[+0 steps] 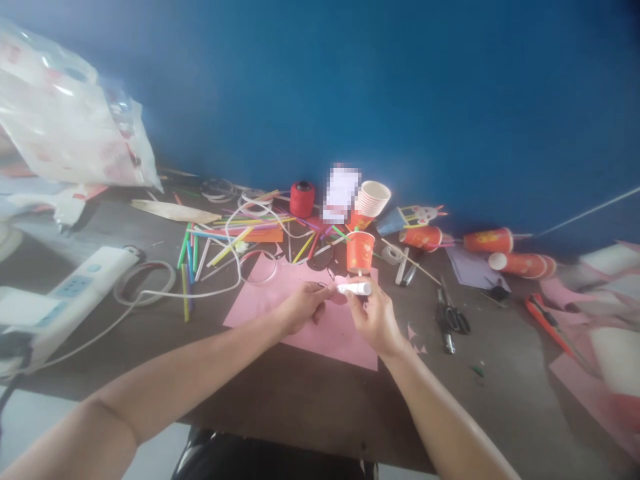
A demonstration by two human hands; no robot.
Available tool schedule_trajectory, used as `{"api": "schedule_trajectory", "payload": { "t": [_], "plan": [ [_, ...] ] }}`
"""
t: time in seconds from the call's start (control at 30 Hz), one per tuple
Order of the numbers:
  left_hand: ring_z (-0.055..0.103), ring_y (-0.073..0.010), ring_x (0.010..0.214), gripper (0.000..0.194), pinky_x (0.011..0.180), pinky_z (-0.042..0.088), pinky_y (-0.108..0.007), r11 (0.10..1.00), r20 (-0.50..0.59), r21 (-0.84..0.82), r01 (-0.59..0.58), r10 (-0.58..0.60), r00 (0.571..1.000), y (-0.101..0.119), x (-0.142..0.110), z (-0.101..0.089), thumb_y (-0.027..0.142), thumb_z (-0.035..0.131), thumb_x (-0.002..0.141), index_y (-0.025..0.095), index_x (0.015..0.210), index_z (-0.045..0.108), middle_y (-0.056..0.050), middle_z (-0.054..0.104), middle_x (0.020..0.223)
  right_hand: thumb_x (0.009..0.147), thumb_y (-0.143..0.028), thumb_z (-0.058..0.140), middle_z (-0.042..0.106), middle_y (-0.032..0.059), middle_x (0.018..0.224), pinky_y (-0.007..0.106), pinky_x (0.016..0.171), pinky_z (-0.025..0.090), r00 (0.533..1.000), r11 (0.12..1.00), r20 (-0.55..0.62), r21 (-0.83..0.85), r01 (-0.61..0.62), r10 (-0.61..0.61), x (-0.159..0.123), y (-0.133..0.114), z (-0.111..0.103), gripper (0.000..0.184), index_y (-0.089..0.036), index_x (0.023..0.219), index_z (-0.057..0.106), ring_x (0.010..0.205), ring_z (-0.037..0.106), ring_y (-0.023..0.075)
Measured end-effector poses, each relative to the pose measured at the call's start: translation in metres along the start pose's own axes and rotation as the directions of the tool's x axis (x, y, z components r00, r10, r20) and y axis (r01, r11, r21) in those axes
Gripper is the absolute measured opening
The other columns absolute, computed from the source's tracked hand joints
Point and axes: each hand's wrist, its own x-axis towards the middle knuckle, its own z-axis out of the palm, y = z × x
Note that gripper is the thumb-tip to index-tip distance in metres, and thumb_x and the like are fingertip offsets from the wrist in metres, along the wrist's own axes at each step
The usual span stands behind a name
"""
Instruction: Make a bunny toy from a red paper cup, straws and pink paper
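Over the pink paper sheet (280, 320), my left hand (306, 307) is closed in a pinch on the edge of a small pink paper cutout (341, 293). My right hand (375, 319) grips a white marker (356, 289), lying sideways across the cutout with its blunt end towards the right. The marker's tip is too small to make out. Just behind my right hand stands an orange paper cup (360, 252) with a stick at its base. My fingers hide part of the cutout.
Drinking straws (240, 240) and a white cable (190, 292) spread across the left, near a power strip (80, 300). Behind stand stacked paper cups (374, 197) and a phone (342, 193). Scissors (454, 319) and a red utility knife (555, 327) lie right.
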Motion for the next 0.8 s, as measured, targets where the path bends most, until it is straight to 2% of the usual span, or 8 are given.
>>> {"api": "schedule_trajectory", "payload": {
  "t": [0.2, 0.33, 0.5, 0.67, 0.8],
  "plan": [
    [0.031, -0.0072, 0.033, 0.04, 0.037, 0.026, -0.022, 1.0, 0.009, -0.026, -0.018, 0.018, 1.0, 0.0002, 0.0001, 0.0006, 0.052, 0.055, 0.077, 0.014, 0.068, 0.06, 0.006, 0.036, 0.035, 0.087, -0.024, 0.051, 0.064, 0.0052, 0.09, 0.028, 0.072, 0.049, 1.0, 0.998, 0.002, 0.062, -0.016, 0.016, -0.0009, 0.0019, -0.0016, 0.014, -0.019, 0.099, 0.054, 0.079, 0.062, 0.0164],
    [0.03, -0.0072, 0.033, 0.038, 0.036, 0.026, -0.022, 0.998, -0.002, -0.06, -0.005, 0.005, 1.0, 0.0008, -0.0005, 0.0007, 0.051, 0.057, 0.076, 0.015, 0.064, 0.057, 0.007, 0.035, 0.035, 0.087, -0.024, 0.051, 0.064, 0.0062, 0.093, 0.029, 0.075, 0.048, 1.0, 0.999, -0.029, 0.042, 0.0, 0.001, -0.0008, 0.0015, -0.0011, 0.015, -0.018, 0.1, 0.054, 0.083, 0.062, 0.0169],
    [0.031, -0.0074, 0.033, 0.037, 0.036, 0.025, -0.022, 0.998, 0.027, -0.062, -0.014, 0.016, 1.0, 0.0019, -0.0011, 0.0006, 0.049, 0.057, 0.077, 0.015, 0.063, 0.057, 0.005, 0.037, 0.035, 0.087, -0.023, 0.05, 0.063, 0.0058, 0.092, 0.029, 0.075, 0.047, 1.0, 0.999, -0.006, 0.037, 0.024, -0.023, 0.0004, 0.0012, -0.0009, 0.014, -0.019, 0.099, 0.054, 0.083, 0.061, 0.017],
    [0.03, -0.0077, 0.032, 0.035, 0.036, 0.026, -0.023, 0.998, 0.014, -0.063, 0.018, -0.017, 1.0, 0.004, -0.001, 0.001, 0.048, 0.058, 0.077, 0.016, 0.062, 0.055, 0.006, 0.037, 0.035, 0.087, -0.024, 0.05, 0.063, 0.0055, 0.088, 0.029, 0.072, 0.048, 1.0, 1.0, 0.016, 0.016, -0.004, 0.003, 0.0013, 0.003, -0.0027, 0.013, -0.019, 0.098, 0.053, 0.077, 0.062, 0.0166],
    [0.031, -0.0073, 0.033, 0.035, 0.037, 0.026, -0.023, 0.998, 0.01, -0.066, 0.016, -0.016, 1.0, 0.0039, -0.0001, 0.0004, 0.049, 0.058, 0.077, 0.016, 0.063, 0.056, 0.007, 0.036, 0.036, 0.087, -0.024, 0.05, 0.063, 0.0078, 0.094, 0.031, 0.076, 0.049, 1.0, 1.0, 0.001, -0.004, 0.029, -0.029, 0.002, 0.0022, -0.0022, 0.014, -0.018, 0.099, 0.053, 0.085, 0.062, 0.0191]
  ]
}}
